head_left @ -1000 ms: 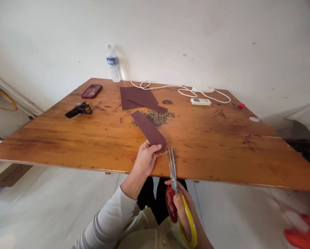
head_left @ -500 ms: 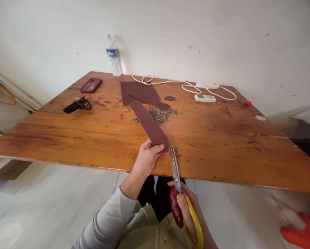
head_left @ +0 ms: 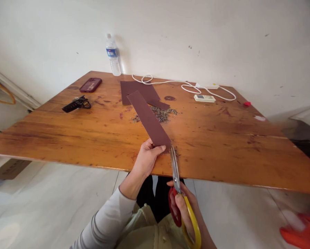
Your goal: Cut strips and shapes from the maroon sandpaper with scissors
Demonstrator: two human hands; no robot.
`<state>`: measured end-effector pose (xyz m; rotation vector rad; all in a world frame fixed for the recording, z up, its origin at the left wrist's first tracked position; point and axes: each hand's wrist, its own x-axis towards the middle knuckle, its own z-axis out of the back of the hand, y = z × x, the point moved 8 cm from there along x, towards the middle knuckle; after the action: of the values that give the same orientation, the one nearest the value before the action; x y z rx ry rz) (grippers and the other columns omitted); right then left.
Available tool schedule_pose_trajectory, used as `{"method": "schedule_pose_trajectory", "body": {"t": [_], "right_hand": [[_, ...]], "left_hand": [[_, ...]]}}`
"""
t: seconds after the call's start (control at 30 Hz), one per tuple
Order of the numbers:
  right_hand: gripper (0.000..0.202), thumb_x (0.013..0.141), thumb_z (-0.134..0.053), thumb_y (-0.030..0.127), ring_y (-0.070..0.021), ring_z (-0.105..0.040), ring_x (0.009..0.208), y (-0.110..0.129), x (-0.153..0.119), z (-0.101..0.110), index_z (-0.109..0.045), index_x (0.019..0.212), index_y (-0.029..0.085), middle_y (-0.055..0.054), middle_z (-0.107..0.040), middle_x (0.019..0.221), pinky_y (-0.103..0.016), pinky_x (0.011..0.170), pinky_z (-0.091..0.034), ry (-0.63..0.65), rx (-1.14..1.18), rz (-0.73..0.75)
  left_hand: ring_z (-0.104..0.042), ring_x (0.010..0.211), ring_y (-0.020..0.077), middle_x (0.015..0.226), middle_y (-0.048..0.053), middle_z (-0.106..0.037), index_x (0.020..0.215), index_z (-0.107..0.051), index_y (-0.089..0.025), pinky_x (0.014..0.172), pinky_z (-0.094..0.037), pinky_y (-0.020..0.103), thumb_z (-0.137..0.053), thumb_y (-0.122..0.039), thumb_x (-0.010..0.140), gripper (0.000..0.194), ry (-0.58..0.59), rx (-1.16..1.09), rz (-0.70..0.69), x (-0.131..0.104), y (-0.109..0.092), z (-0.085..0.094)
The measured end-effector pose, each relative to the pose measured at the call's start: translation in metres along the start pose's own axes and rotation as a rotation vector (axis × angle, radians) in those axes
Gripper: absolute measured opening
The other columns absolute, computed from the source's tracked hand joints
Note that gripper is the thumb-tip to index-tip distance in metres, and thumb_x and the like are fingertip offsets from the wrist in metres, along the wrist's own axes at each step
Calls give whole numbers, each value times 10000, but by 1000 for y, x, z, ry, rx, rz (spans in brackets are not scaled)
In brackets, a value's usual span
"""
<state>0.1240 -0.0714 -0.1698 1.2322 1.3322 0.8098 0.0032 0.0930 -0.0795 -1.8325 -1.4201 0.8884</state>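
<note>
My left hand (head_left: 148,157) pinches the near end of a dark maroon strip of paper (head_left: 148,119), thumb on top. The strip slants away to the upper left above the table, and its near edge looks finely fringed. In my right hand (head_left: 187,207) is a pair of scissors (head_left: 175,169) with one red and one yellow handle. Their blades look almost closed, and the tips are at the strip's right corner; whether they touch it I cannot tell. Beyond the strip lies a pile of thin cut shreds (head_left: 161,114), with a few more shreds by the blades.
On the wooden table (head_left: 222,152) lie a maroon sheet (head_left: 142,90), a smaller maroon piece (head_left: 161,104), a phone (head_left: 91,84), a black hair clip (head_left: 77,103) and a white remote (head_left: 204,98). A plastic bottle (head_left: 113,57) and a white cable (head_left: 167,82) are along the wall.
The strip's far end has risen and swung slightly to the left, and the strip looks flatter near my thumb. The scissors have shifted only slightly. Both hands keep their hold.
</note>
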Motion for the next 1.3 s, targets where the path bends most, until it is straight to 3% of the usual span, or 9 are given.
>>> {"method": "schedule_pose_trajectory", "body": {"t": [0.27, 0.57, 0.87, 1.3], "right_hand": [[559, 947, -696, 695, -91, -331, 410, 5, -3, 3, -694, 1221, 208, 86, -454, 582, -193, 363, -282, -20, 40, 11], [592, 901, -704, 731, -115, -328, 484, 23, 0, 9, -740, 1166, 202, 57, -459, 621, -244, 454, -272, 35, -122, 79], [437, 911, -767, 568, -121, -336, 516, 27, 0, 16, -774, 1178, 222, 55, -492, 660, -267, 503, -276, -4, -209, 83], [526, 852, -749, 702, -142, -374, 515, 29, 1, 19, -792, 1116, 249, 44, -456, 636, -265, 477, -373, -64, -214, 139]], "left_hand": [[-623, 786, 156, 806, 1, -749, 817, -782, -204, 796, -489, 282, -840, -181, 609, 217, 17, 1, -44, -2, -2, 0], [-590, 764, 168, 827, 15, -721, 879, -774, -206, 732, -463, 292, -817, -196, 634, 250, 115, 70, -23, -7, -1, -6], [-570, 685, 148, 766, 5, -715, 878, -770, -211, 665, -456, 277, -779, -164, 613, 270, 156, 35, 7, -8, -3, -11], [-609, 732, 175, 819, 27, -736, 929, -784, -211, 716, -488, 306, -771, -158, 608, 325, 127, 26, 16, -9, -2, -7]]}}
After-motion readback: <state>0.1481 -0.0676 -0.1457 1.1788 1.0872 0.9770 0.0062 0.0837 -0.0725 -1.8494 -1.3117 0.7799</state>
